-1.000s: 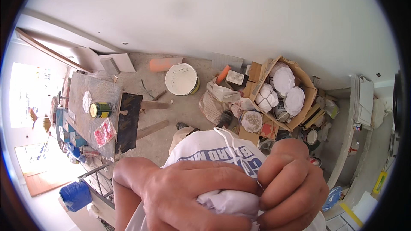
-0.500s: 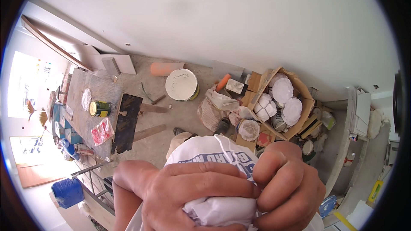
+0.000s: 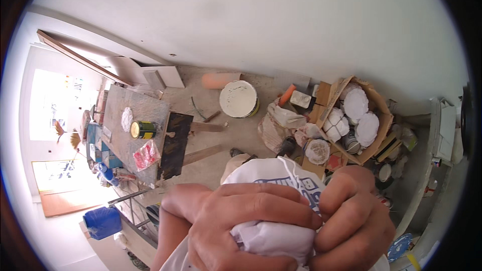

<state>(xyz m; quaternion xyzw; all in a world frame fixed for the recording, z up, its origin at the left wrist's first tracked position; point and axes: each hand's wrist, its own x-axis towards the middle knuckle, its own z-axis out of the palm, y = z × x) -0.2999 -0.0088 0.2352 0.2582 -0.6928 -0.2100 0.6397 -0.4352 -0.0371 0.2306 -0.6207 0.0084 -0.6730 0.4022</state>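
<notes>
Close in front of me, my left hand is wrapped over a bunched white cloth, its fingers lying across the top. My right hand is curled against the cloth's right side, with its fingertips meeting those of the left; what they pinch is mostly hidden. Beyond the hands shows a white fabric with blue printing and a white drawstring. Whether it joins the bunched cloth is hidden by my hands.
A worktable on the left bears a paint can and a red-and-white packet. On the floor ahead stand a white-filled bucket and a cardboard box of round white bundles. A blue container is at lower left.
The whole scene has shifted rightward in view, as my head turned slightly left. Both hands keep the same grip on the cloth.
</notes>
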